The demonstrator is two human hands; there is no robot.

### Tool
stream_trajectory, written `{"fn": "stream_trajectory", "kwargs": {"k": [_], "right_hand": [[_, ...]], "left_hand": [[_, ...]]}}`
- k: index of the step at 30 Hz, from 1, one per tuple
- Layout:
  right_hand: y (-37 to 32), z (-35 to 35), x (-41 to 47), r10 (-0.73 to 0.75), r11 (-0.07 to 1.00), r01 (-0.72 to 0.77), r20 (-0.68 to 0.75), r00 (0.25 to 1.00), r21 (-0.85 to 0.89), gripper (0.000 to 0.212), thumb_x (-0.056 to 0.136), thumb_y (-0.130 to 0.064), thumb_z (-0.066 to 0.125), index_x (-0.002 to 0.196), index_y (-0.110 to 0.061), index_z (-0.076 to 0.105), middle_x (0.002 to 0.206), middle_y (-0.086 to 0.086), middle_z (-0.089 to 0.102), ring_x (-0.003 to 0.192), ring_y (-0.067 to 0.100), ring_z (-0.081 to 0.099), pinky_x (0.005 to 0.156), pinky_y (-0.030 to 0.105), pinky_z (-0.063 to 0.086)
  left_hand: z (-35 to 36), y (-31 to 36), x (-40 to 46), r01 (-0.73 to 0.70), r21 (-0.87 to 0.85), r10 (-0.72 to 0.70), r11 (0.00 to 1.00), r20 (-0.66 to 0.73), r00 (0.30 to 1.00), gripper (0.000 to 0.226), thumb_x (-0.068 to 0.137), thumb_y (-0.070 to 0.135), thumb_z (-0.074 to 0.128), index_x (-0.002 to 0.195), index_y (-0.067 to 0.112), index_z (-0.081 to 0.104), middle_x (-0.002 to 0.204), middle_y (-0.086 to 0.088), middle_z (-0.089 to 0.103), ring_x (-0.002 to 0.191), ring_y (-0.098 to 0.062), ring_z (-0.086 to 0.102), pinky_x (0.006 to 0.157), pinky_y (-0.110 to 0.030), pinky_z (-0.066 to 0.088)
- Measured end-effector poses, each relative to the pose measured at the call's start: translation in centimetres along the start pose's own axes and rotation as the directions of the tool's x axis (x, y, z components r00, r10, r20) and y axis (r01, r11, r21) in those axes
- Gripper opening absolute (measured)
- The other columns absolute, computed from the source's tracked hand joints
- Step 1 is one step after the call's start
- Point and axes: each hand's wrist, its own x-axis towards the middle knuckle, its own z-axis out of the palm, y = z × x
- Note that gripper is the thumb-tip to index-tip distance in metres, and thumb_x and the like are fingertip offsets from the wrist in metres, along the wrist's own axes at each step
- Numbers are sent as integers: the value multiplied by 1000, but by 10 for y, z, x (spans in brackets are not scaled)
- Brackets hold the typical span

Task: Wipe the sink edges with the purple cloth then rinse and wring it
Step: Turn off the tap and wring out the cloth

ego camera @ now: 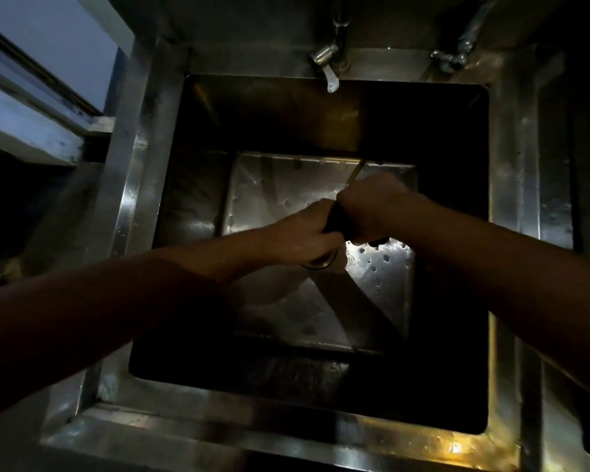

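Observation:
Both my hands are over the middle of a deep steel sink (pixel 171 212). Between them is a dark twisted roll, the purple cloth (pixel 338 222), which looks almost black in this dim light. My left hand (pixel 304 233) grips its near end with curled fingers. My right hand (pixel 372 206) grips the far end, knuckles up. The two hands touch each other around the cloth. The sink's wet floor shows drops of water below them. Part of the drain ring (pixel 319 264) shows under my left hand.
A tap lever (pixel 327 68) sits at the back rim, with a second fitting (pixel 452 57) to its right. The steel front rim (pixel 252 427) is near me. A window sill (pixel 31 131) lies to the left. The room is dark.

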Motion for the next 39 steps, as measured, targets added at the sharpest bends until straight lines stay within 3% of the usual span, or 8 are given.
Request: {"fn": "stream_trajectory", "kwargs": {"k": [4, 9, 12, 15, 20, 26, 32, 39], "right_hand": [[-12, -10, -10, 25, 999, -21, 94, 995, -34, 20, 84, -38, 69, 82, -20, 61, 69, -5, 61, 62, 14, 57, 72, 27, 48], [-2, -21, -17, -163, 911, 32, 287, 944, 412, 69, 77, -29, 82, 135, -12, 47, 90, -2, 66, 79, 14, 66, 68, 27, 54], [9, -13, -42, -164, 827, 152, -27, 986, 542, 101, 75, -34, 84, 155, -24, 23, 146, 3, 49, 126, 22, 54, 97, 30, 48], [14, 2, -74, -114, 906, 298, -504, 856, 300, 97, 74, -45, 76, 156, -25, 27, 166, 1, 21, 151, 24, 23, 118, 43, 31], [-3, 40, -78, -219, 882, 463, -800, 558, 82, 64, 95, -44, 59, 150, -17, 40, 159, 20, 31, 148, 41, 27, 109, 64, 33], [-10, 30, -83, -198, 853, 491, -760, 619, 178, 50, 89, -44, 57, 131, -17, 59, 105, 2, 66, 89, 20, 65, 58, 30, 52], [-6, 13, -51, 6, 990, 47, -367, 930, 134, 40, 83, -47, 72, 112, -21, 62, 91, 3, 69, 78, 24, 68, 62, 28, 35], [-4, 33, -2, 136, 687, -90, -7, 991, 721, 18, 85, -17, 74, 73, -6, 66, 71, 12, 65, 59, 12, 64, 48, 16, 42]], "left_hand": [[-15, 7, 5, 142, 2, -137, 990, 267, 954, 15, 68, 29, 64, 70, 14, 63, 60, 5, 61, 54, -7, 56, 55, -25, 47], [15, -1, -7, 228, 394, -193, 890, -127, 973, 54, 77, 45, 78, 121, 18, 59, 102, 2, 63, 94, -18, 63, 79, -31, 51], [13, -16, -10, 322, 126, -308, 938, -117, 944, 18, 82, 37, 76, 83, 21, 67, 73, 6, 67, 76, -15, 68, 70, -29, 53], [-5, -21, -18, 404, -451, -447, 796, 13, 895, 25, 81, 31, 79, 85, 9, 68, 58, 1, 61, 43, -12, 52, 40, -21, 40], [-14, 0, -42, 588, -673, -29, 449, 647, 762, 44, 72, 38, 79, 101, 10, 60, 65, -1, 53, 39, -8, 43, 34, -16, 28], [0, 20, -58, 653, -622, 231, 431, 776, 587, 32, 86, 33, 66, 101, 7, 57, 64, 0, 52, 39, -7, 45, 38, -20, 24], [-28, 33, -15, 384, 131, -405, 914, 252, 879, 34, 80, 32, 80, 102, 10, 65, 66, 2, 66, 52, -11, 59, 46, -21, 48], [-35, 13, 23, -28, 824, 1, 566, 33, 999, 34, 91, 46, 61, 112, 19, 60, 72, 8, 46, 70, -15, 50, 61, -31, 39]]}}
